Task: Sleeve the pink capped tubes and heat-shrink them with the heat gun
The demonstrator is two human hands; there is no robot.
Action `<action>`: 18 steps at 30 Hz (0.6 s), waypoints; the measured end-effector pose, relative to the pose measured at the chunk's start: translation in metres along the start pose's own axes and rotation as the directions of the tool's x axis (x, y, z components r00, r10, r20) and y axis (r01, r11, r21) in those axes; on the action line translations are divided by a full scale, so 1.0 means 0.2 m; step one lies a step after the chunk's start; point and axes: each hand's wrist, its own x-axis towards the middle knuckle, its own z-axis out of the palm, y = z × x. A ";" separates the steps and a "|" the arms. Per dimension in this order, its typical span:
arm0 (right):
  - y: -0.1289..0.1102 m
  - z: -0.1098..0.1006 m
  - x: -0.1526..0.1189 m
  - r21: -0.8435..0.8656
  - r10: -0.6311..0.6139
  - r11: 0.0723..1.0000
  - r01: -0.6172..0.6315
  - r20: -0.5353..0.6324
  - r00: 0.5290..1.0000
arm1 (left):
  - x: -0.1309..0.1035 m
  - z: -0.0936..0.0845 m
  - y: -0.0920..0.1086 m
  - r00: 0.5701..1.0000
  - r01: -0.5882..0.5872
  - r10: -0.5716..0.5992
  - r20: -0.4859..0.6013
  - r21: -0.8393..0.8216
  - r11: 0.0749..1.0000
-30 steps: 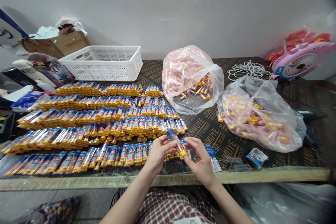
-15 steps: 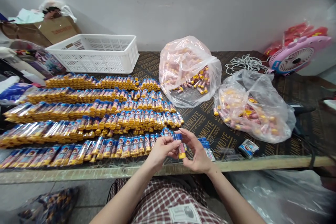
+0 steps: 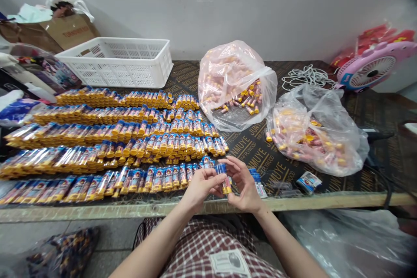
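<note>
My left hand (image 3: 199, 189) pinches a small clear tube (image 3: 224, 180) with a blue top and a yellow bottom. It is held upright over the table's front edge, pink contents showing through its wall. My right hand (image 3: 243, 186) curves around the tube's right side. Its fingers and thumb are apart, near the top and bottom ends; whether a fingertip touches is hard to tell. Just right of that hand lies a small pile of blue-and-white printed pieces (image 3: 259, 182). Left of my hands, rows of similar tubes with printed labels (image 3: 169, 178) cover the table.
Behind the rows stands a white plastic basket (image 3: 120, 69). Two clear bags, a larger one (image 3: 234, 87) and a flatter one (image 3: 319, 134), hold yellow-ended pink tubes. Further right are a white cable (image 3: 308, 77) and a pink fan (image 3: 371, 71). A printed packet (image 3: 309, 182) lies near the front edge.
The tube in my left hand has turned slightly, and its clear front shows more. My right thumb and fingers have shifted a little. The view has moved slightly.
</note>
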 end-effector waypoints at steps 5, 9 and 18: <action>-0.01 -0.01 0.01 0.047 -0.016 0.999 0.015 0.030 0.999 | 0.00 0.01 0.01 1.000 0.001 -0.001 -0.022 -0.027 1.000; -0.02 -0.01 0.02 0.063 -0.027 0.998 0.024 0.042 0.999 | -0.01 0.01 0.02 1.000 -0.015 0.015 -0.021 -0.022 1.000; -0.01 0.00 0.02 0.073 0.008 0.997 -0.012 0.054 0.999 | 0.02 0.00 0.01 0.999 -0.025 0.024 -0.031 -0.008 1.000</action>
